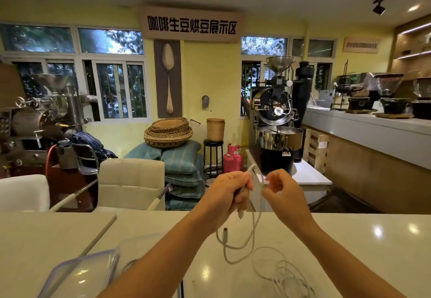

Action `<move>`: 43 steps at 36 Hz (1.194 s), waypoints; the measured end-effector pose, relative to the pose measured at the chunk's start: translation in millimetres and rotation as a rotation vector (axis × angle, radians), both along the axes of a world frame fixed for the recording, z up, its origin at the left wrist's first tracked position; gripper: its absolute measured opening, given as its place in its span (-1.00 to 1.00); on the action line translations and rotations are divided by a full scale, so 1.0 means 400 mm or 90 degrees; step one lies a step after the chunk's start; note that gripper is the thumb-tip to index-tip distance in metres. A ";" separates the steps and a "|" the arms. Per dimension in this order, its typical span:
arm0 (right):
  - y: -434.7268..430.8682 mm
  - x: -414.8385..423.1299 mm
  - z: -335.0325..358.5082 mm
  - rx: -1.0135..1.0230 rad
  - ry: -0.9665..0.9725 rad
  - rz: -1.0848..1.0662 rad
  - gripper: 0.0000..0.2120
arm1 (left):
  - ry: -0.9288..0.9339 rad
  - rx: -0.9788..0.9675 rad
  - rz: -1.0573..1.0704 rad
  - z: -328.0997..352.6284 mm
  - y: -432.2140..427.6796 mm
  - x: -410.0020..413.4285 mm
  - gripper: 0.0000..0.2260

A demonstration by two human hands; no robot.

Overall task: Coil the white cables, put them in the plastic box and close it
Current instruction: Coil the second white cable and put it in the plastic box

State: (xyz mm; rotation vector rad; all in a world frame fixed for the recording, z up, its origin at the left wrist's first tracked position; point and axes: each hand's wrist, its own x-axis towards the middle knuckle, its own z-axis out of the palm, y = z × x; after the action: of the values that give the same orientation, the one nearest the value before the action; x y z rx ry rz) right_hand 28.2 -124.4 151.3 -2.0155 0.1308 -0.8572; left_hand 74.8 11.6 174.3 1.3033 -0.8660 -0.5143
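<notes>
Both hands are raised above the white counter (349, 251). My left hand (227, 193) is closed around a white cable (253, 230), which loops out of the fist and hangs down, its plug end (225, 233) dangling. My right hand (283, 193) pinches the same cable near its upper loop. A tangle of more white cables (286, 276) lies on the counter below my right forearm. The clear plastic box (133, 248) sits under my left forearm, with its purple-rimmed clear lid (79, 274) lying beside it at the lower left.
Two cream chairs (131, 181) stand behind the counter. Beyond are stacked cushions (184, 172), woven baskets, a pink gas cylinder (232, 159) and coffee roasting machines (277, 120). A long bar with grinders (373, 120) runs along the right.
</notes>
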 end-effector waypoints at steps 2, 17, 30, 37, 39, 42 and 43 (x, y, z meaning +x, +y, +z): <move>0.004 0.000 0.002 -0.011 -0.073 0.042 -0.70 | 0.000 -0.004 -0.006 0.004 -0.004 -0.002 -0.65; 0.065 0.011 -0.007 0.393 -0.086 0.289 -0.65 | 0.078 -0.090 -0.085 0.058 -0.040 -0.019 -0.69; 0.109 -0.034 -0.046 0.345 0.275 0.325 -0.80 | -0.199 0.007 0.183 0.051 -0.020 0.059 -0.73; 0.061 -0.096 0.021 0.315 0.290 0.385 -0.77 | -0.335 0.092 0.232 -0.003 -0.005 0.089 -0.72; 0.043 -0.109 0.052 0.336 0.296 0.421 -0.81 | -0.363 0.125 0.234 -0.019 -0.006 0.089 -0.72; 0.022 -0.124 0.099 0.394 0.251 0.472 -0.81 | -0.335 0.144 0.213 -0.038 -0.007 0.082 -0.73; 0.013 -0.124 0.113 0.420 0.225 0.486 -0.81 | -0.314 0.147 0.192 -0.043 -0.008 0.076 -0.73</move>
State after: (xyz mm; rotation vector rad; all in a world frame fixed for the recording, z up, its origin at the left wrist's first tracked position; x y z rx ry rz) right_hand -21.3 -119.2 196.5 -1.3847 -0.1425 0.0457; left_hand 105.2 8.5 157.2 1.7787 -1.0059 -0.0483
